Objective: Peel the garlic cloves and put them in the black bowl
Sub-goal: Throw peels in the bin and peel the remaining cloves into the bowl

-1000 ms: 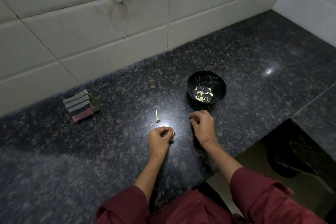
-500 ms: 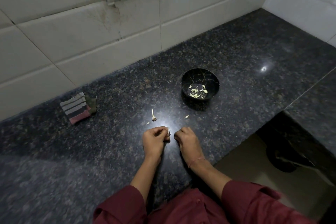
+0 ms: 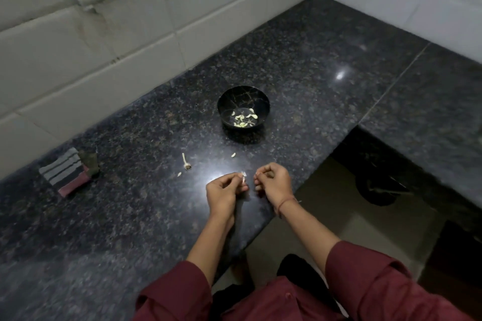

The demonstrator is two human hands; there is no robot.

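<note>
Pinching garlic clove w/ L hand

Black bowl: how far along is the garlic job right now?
Done: several peeled cloves lie in the black bowl. In hand: the left hand pinches a whitish garlic clove, the right hand curled beside it; whether it holds anything is unclear. Left: a loose clove and a smaller bit on the counter, a bare stem nearby.
</note>
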